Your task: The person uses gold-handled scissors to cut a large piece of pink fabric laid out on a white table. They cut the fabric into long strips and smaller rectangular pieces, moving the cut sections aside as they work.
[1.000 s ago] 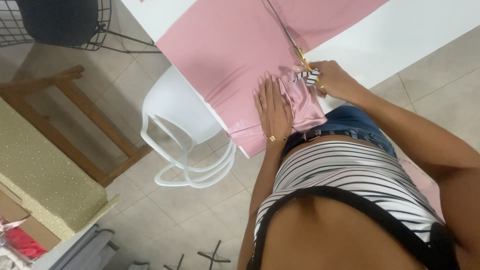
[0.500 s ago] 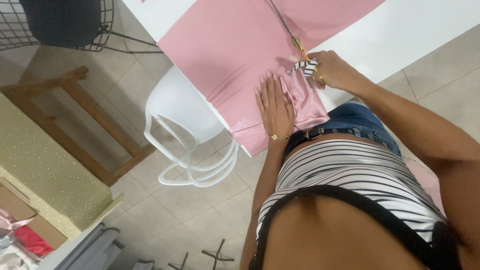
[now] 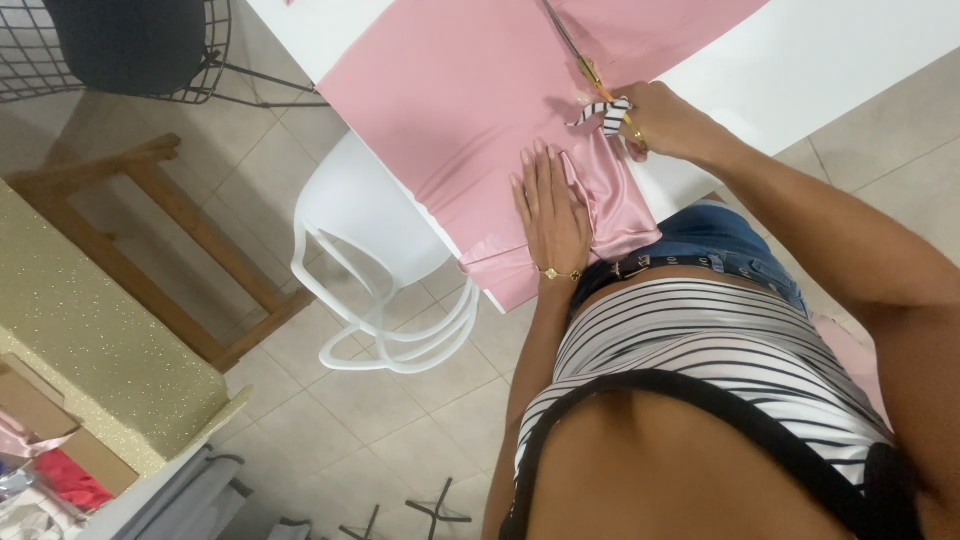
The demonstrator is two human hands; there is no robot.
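A sheet of shiny pink fabric [image 3: 470, 90] lies across a white table [image 3: 820, 50] and hangs over its near edge. My left hand [image 3: 548, 205] rests flat on the fabric near that edge, fingers together, a thin bracelet at the wrist. My right hand [image 3: 665, 118] grips scissors [image 3: 590, 72] with striped black-and-white handles; the blades point away from me along a slit in the fabric. The cut flap of cloth bunches between my two hands.
A white plastic chair [image 3: 380, 260] stands tucked against the table to my left. A black wire chair [image 3: 110, 50] is at the top left. A wooden frame [image 3: 170, 250], a glittery gold board [image 3: 90, 350] and boxes stand on the tiled floor.
The scissors and my right hand have moved a little farther along the fabric. My left hand stays pressed on the cloth.
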